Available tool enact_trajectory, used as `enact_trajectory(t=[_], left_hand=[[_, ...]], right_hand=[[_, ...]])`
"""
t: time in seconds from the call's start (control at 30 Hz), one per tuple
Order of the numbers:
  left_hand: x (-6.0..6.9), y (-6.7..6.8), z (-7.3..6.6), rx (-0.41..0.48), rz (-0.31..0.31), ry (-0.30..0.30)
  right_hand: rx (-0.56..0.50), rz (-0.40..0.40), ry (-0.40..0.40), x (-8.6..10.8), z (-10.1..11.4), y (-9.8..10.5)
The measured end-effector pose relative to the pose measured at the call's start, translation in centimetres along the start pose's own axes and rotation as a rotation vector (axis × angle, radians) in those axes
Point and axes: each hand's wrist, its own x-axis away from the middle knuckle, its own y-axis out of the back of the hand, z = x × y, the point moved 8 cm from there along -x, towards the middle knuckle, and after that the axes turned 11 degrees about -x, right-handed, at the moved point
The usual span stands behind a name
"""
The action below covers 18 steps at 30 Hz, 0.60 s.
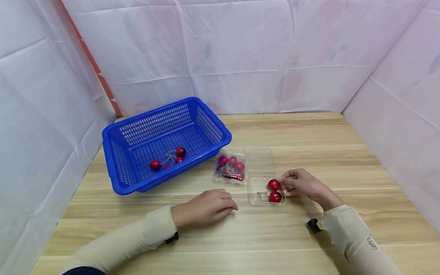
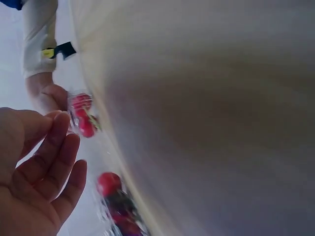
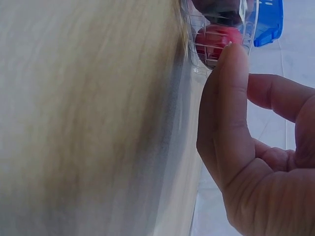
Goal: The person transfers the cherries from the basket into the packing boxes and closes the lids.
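The open container (image 1: 256,185), with its lid (image 1: 260,159) at 12 o'clock, held two cherries (image 1: 275,197). The right hand (image 1: 306,186) was positioned at its 3 o'clock, thumb and forefinger together at the rim; whether they pinched it could not be determined. The left hand (image 1: 207,206), fingers loosely bent, lay between 8 and 9 o'clock. A filled container (image 1: 220,178) and blue basket (image 1: 206,151) stood toward 10 o'clock.

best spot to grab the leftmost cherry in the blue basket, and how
Probably pinch the round body of the leftmost cherry from straight above: the walls of the blue basket surround it, its top lies uncovered, and its thin stem runs toward the other cherries, so pulling that might snag.
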Motion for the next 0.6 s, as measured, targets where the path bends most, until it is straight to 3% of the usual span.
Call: enact_trajectory(t=[0.17,0.3,0.4,0.6], left_hand=[[2.3,0.5,0.5,-0.003,0.004,-0.011],[3.7,1.8,1.2,0.026,-0.028,0.028],[4.4,3.1,1.7,0.026,-0.057,0.043],[4.9,6.3,2.1,-0.009,-0.133,-0.005]], right_hand=[[-0.004,-0.005,-0.005,0.1,-0.1,0.1],[-0.008,-0.013,-0.012,0.1,-0.3,0.2],[-0.001,-0.008,-0.006,0.0,-0.2,0.2],[0.012,-0.004,0.001,0.0,0.0,0.2]])
